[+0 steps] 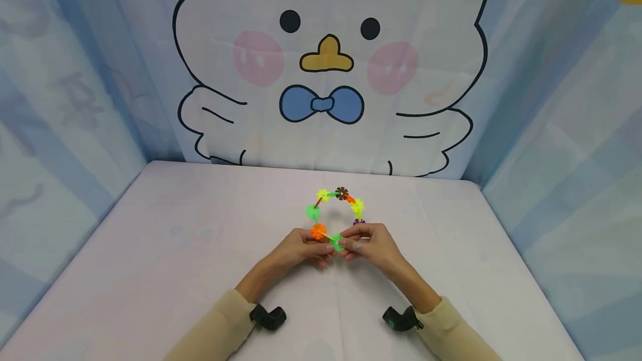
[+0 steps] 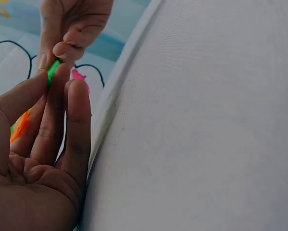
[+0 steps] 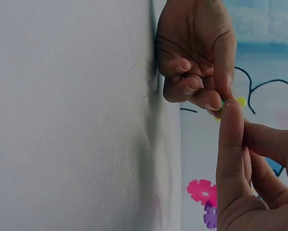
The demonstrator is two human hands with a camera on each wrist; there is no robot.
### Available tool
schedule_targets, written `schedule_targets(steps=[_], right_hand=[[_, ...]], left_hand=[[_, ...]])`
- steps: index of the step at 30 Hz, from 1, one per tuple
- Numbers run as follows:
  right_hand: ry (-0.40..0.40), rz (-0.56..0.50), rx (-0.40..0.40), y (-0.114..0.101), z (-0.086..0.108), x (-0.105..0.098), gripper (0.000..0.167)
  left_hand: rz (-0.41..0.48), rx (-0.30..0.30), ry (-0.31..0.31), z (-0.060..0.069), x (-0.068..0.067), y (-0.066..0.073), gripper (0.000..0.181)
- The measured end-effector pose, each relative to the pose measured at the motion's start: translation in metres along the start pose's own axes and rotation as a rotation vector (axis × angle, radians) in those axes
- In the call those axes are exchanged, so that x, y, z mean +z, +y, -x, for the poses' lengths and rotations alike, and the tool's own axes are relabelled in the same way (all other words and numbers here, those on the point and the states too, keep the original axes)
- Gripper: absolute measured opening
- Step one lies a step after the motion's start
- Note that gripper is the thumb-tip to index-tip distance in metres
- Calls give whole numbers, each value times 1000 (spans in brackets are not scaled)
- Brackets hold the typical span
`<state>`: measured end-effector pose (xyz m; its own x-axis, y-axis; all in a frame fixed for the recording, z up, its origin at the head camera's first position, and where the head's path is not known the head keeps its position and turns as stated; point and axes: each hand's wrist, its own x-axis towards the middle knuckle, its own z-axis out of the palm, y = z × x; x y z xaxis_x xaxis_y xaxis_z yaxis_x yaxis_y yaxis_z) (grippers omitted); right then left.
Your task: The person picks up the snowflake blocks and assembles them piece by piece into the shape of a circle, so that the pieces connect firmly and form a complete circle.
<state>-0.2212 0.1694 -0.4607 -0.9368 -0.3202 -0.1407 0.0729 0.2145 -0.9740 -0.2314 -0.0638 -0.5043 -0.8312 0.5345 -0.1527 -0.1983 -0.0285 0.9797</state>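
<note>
A ring of interlocking plastic snowflake discs (image 1: 323,195) stands up from the table between the hands, in green, orange, yellow, brown and purple. At its near side, the left hand (image 1: 300,247) pinches a green disc (image 1: 336,242) between thumb and fingers. From the other side the right hand (image 1: 375,245) grips the ring at the same green disc. Just left of it is an orange disc (image 1: 318,232). The right wrist view also shows a pink disc (image 3: 201,191) and a purple disc (image 3: 210,215) below the fingers. The fingers partly hide the ring's near right side.
A pale cloth covers the table (image 1: 200,249). Behind it hangs a curtain (image 1: 331,144) with a cartoon figure, and patterned curtains close off both sides. Black wrist cameras (image 1: 271,318) sit at the cuffs of the beige sleeves (image 1: 215,330).
</note>
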Motion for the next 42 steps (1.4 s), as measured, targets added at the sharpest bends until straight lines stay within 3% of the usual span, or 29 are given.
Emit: schedule_targets(steps=[5,13,16,19,21,23,25,29,34,42], right_hand=[[2,43,-34,1,-1,3,26],[8,68,-79,1,-3,-6,22],[108,62,-101,0,-5,-14,19],[283,64,-107,1,-7,-21,14],[388,83,-70,3,-9,-24,13],[434,99,2,5,-12,-26,16],[408,108,84,8,-13,-28,20],[247,37,182,13,-16,-30,31],[114,-95,189,15,-17,-29,39],[53,-197,180,18,-19,-27,33]], left_hand=[[-21,1,32,0,3,0,29],[-24,23,10,-1,2,0,29],[-7,21,3,-1,2,-1,30],[4,12,5,-1,3,0,30],[2,8,5,-1,3,0,30],[5,6,8,-1,3,0,29],[5,5,9,0,2,-1,29],[13,8,7,-1,0,-3,30],[25,15,8,-2,-1,-5,30],[18,19,5,-1,-1,-3,30]])
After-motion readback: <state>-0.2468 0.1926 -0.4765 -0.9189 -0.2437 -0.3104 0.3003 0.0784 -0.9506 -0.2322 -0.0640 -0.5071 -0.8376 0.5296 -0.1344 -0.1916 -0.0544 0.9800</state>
